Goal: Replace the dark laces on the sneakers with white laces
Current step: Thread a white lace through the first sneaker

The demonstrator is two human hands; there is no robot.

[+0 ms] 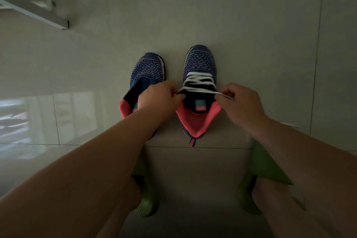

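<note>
Fingers (174, 95) of left hand (160, 96) and right hand (241, 102) pinching white lace (199, 81) ends, either side of right sneaker (200, 91) tongue.

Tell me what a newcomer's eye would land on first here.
First, the white lace criss-crossing the right sneaker at the middle of the tiled floor, its ends pinched by the left hand and right hand. Beside it, the left sneaker shows no lace.
</note>
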